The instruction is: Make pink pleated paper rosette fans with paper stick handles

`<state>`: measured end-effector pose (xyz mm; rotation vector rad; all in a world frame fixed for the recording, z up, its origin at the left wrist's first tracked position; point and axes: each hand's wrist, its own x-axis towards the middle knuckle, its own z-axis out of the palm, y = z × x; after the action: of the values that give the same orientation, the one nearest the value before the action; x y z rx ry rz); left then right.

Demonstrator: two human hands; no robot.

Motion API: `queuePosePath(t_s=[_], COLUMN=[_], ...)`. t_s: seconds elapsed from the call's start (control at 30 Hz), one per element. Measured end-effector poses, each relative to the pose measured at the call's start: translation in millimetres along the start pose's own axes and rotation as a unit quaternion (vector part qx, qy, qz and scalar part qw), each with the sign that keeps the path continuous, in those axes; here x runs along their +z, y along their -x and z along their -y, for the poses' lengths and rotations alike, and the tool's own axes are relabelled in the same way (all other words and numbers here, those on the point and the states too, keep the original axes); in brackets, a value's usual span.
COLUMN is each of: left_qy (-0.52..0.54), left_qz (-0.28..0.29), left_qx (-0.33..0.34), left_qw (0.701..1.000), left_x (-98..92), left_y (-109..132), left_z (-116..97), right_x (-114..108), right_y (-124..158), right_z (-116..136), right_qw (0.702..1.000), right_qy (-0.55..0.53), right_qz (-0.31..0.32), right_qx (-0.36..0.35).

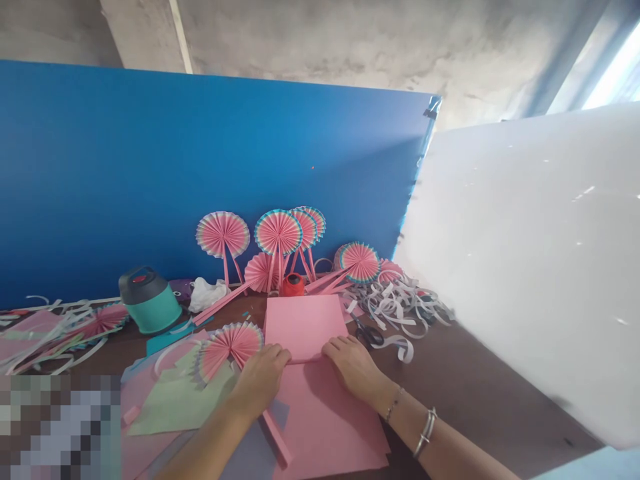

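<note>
A pink paper sheet (305,327) lies over larger pink sheets (335,427), with a narrow fold along its near edge. My left hand (263,377) is closed on the left end of that fold, fingertips pressed to the paper. At the right end, my right hand (353,367) presses the same edge with its fingers together. Just left of my left hand is a pleated pink fan (230,350) with a pastel rim, its pink handle strip (275,437) running below my wrist. Black scissors (369,333) rest beyond my right hand.
Several round paper fans (279,232) lean on a blue panel (200,153). A teal-and-black container (150,303), a red object (293,285) and white paper strips (395,303) stand or lie behind. Green paper (185,400) is at left; a white panel (530,267) borders the right.
</note>
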<state>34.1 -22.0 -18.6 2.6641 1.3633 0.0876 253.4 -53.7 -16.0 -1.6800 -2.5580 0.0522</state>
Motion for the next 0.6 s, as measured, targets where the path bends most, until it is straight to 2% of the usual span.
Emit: queuePosePath(t_s=[0.13,0.23,0.43,0.6], left_qy=[-0.011,-0.029,-0.059,-0.066], left_qz=[-0.014,-0.02,0.029,0.025], left_qx=[0.02,0.042,0.038,0.034], left_qw=[1.0,0.999,0.997,0.997], left_x=[4.8,2.8,-5.9,-0.4], left_y=[-2.7,-1.4,0.9,2.2], left_z=[2.3,0.4,-5.6,-3.3], right_x=[0.9,2.1,2.1,4.0], right_y=[-1.2,-0.9,-3.1,-1.1], right_z=[1.2,0.6,0.8,2.4], right_qw=[1.0,0.999,0.997,0.996], right_qy=[0.02,0.038,0.075,0.08], right_qz=[-0.005,-0.012,0.004,-0.004], right_qx=[0.008,-0.012,-0.032,-0.037])
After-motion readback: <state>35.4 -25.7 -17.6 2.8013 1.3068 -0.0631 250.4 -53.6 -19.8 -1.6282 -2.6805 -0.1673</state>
